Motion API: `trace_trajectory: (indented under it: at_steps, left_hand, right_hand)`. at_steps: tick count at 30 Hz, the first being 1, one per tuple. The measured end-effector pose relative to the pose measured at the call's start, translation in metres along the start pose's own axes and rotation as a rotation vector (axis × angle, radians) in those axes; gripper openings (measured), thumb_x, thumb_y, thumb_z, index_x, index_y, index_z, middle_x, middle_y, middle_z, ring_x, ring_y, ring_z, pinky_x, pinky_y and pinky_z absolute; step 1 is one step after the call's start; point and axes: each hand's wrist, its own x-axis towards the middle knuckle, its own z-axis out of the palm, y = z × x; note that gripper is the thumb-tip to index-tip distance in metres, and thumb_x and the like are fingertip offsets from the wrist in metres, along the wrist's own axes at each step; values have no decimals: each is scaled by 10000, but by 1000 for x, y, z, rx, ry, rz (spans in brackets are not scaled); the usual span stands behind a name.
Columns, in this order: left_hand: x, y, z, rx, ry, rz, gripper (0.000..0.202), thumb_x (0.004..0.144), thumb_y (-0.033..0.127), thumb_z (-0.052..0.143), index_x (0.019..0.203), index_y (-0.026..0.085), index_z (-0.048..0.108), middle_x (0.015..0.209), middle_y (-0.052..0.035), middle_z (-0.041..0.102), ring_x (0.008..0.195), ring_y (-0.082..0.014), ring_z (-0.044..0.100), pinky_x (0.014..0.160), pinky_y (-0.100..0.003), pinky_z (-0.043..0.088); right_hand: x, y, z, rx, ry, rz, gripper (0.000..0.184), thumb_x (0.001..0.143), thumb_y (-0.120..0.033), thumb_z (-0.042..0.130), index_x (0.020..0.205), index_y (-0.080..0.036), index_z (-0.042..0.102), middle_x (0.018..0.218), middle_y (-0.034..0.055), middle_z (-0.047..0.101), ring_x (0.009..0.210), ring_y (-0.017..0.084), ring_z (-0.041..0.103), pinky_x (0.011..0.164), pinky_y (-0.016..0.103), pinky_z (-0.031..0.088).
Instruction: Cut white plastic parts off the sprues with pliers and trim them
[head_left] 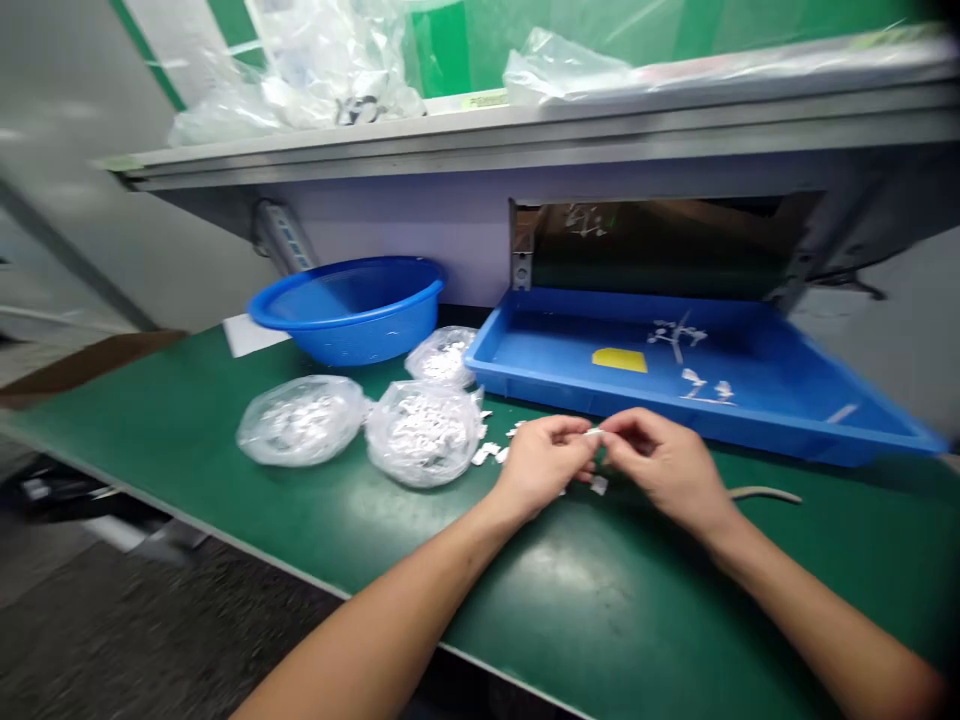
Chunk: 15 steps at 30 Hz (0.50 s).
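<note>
My left hand [546,460] and my right hand [667,465] meet just in front of the blue tray, fingertips pinched together. Between them is a small white plastic part [594,432], gripped from both sides; its exact shape is mostly hidden by the fingers. Another small white piece [598,485] shows just below the fingers. Several loose white parts [487,453] lie on the table left of my left hand. Beside these sits an open clear plastic bag [426,432] full of similar white parts.
Two more bags of white parts, a left bag [301,420] and a rear bag [442,356], stand near a blue basin [360,325]. The blue tray [540,385] holds white sprues [677,335] and a yellow piece [619,360]. A shelf [480,140] overhangs the green table [600,600].
</note>
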Motion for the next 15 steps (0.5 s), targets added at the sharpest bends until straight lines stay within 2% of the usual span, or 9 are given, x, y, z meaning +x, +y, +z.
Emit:
trace_trajectory:
  at_steps: [1,3,5,7,11,15]
  left_hand:
    - [-2,-1,0,-5,15,57,407,802,313,714,1142,102,639,780,-40,646,603,-106,604,586,-216,538]
    - [-5,-2,-2,107,48,236,403,830,342,692,1180,149,646,855,-47,658,692,-128,621,656,-233,547]
    - [-9,-1,-4,296,56,411,274,873,352,644,1078,182,713,915,-52,675,804,-145,628,770,-238,534]
    - [-11,1,-7,388,39,466,222,884,354,630,990,195,742,954,-53,686,855,-152,631,805,-229,523]
    - [-7,1,-10,170,-54,261,292,839,392,664,976,139,709,821,-56,663,657,-122,607,554,-197,524]
    - [3,0,-12,15,-123,115,329,792,403,716,924,103,686,765,-52,656,584,-86,571,518,-174,510]
  right_hand:
    - [0,1,1,110,7,80,269,809,-433,694,904,-182,672,754,46,680,650,178,634,601,272,517]
    - [-1,1,1,352,-34,218,311,766,-453,742,862,-170,658,681,40,634,598,162,600,559,260,515]
    - [-1,0,0,551,-136,316,312,750,-456,760,806,-169,654,632,28,585,562,138,553,527,241,508]
    - [-3,-2,-1,627,-206,359,309,744,-450,771,817,-169,666,642,28,580,556,128,538,517,236,512]
    - [-5,-2,2,512,-125,288,372,721,-430,809,937,-156,680,708,51,651,595,157,608,547,265,540]
    - [-3,1,4,559,-136,206,349,738,-432,787,895,-144,668,669,32,674,575,148,631,570,266,549]
